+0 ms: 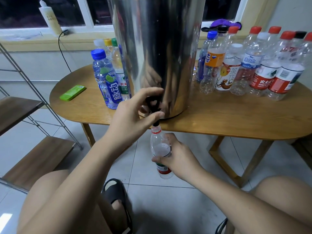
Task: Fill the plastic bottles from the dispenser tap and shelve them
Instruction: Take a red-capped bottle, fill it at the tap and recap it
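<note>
Here the right grip [179, 155] curls round the middle of a clear, red-labelled plastic bottle [157, 141], upright with its mouth under the black dispenser tap [152, 103], which the left grip [133, 114] pinches. Thin walls likely dent, and filling adds weight, so a firm mid-body hold suits.
</note>
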{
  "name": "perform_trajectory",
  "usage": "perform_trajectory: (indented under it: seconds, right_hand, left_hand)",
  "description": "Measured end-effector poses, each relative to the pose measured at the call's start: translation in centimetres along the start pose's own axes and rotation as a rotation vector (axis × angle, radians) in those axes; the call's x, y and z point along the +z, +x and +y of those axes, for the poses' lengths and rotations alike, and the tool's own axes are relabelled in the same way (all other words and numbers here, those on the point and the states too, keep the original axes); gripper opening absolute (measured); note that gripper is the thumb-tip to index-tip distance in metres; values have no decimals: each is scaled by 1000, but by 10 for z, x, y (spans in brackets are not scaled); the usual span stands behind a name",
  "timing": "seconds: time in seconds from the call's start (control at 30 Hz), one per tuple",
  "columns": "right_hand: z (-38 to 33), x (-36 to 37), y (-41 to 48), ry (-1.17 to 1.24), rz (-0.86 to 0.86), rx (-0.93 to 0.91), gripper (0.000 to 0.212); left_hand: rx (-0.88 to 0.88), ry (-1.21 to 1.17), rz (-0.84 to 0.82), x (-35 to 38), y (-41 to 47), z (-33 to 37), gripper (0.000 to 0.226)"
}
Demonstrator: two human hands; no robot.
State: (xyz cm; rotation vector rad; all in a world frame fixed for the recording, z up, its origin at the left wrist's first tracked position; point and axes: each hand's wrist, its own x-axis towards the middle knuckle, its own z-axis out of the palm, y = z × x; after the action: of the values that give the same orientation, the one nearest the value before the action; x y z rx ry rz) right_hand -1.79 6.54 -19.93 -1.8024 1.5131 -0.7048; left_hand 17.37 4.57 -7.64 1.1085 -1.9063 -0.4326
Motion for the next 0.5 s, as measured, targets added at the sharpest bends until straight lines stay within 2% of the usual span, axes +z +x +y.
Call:
perform_trajectory:
  seconds: [0.2,0.5]
  right_hand:
    - [0,0,1,1,-39,19,82]
    - [0,3,1,41,-64,34,69]
  left_hand:
    - [-16,-65,16,2,-10,-13,38]
    - [23,-41,58,9,-16,-14,21]
